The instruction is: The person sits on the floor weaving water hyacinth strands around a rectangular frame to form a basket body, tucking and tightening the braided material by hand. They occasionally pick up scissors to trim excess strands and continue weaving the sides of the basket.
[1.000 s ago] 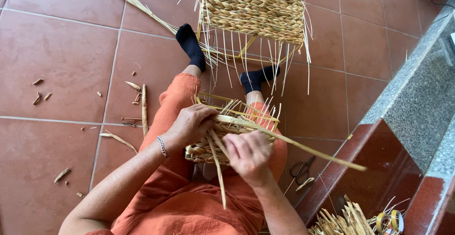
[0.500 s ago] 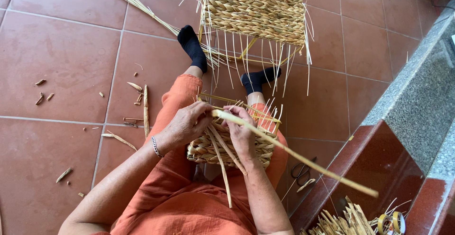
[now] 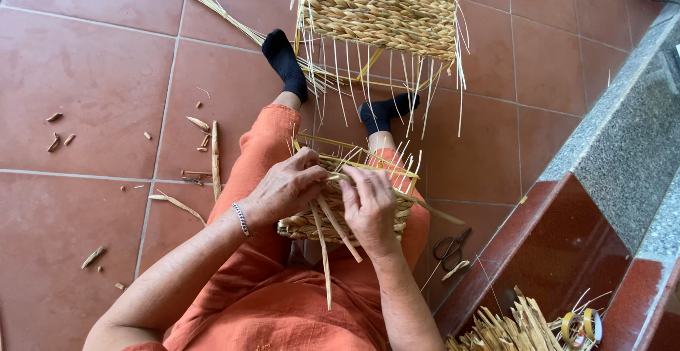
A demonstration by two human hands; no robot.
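Tiled floor point(image 3: 92, 75) | hands point(image 3: 329, 195) now closed together on small basket point(image 3: 340, 206) | long strand pulled in

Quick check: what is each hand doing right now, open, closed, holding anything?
Left hand: closed, fingers gripping pale straw strands at the rim of the small half-woven straw basket on the lap.
Right hand: closed, pinching a straw strand against the same basket.

We sit on a floor point(image 3: 92, 60) of reddish-brown tiles with pale grout lines. Ahead of our feet lies a larger woven straw piece point(image 3: 379, 7) with loose stalks sticking out, and a bundle of long straws point(image 3: 205, 0) runs off beside it. Short straw scraps point(image 3: 205, 145) are scattered to our left. Black scissors point(image 3: 451, 246) lie near the red step point(image 3: 552, 252) on our right.
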